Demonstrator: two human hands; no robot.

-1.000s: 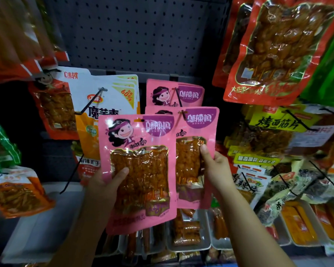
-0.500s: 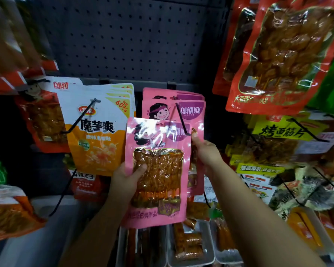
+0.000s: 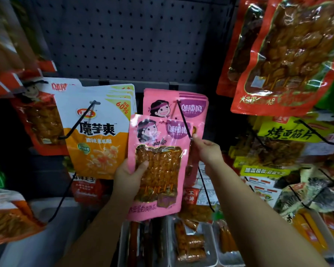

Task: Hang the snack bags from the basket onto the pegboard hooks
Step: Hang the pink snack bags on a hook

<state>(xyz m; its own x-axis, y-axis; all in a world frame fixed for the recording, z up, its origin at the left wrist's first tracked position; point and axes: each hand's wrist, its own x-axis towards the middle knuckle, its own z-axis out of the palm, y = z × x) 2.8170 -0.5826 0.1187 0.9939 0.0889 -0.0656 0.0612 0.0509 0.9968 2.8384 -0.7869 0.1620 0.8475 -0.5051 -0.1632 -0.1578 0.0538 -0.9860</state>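
Observation:
My left hand grips a pink snack bag by its lower left side and holds it upright in front of the grey pegboard. The bag's top right corner overlaps a black hook. Several matching pink bags hang on that hook behind it. My right hand is just right of the bag, fingers pinched together at the hook's front tip. The basket is out of view.
White and orange bags hang on the neighbouring hook to the left. Big red bags hang close at the upper right, yellow ones below them. White trays of snacks line the shelf underneath. More bags crowd the left edge.
The second pink bag has left my right hand and hangs on the hook. My right hand moved up to the hook's tip. My left hand carried its bag up and right.

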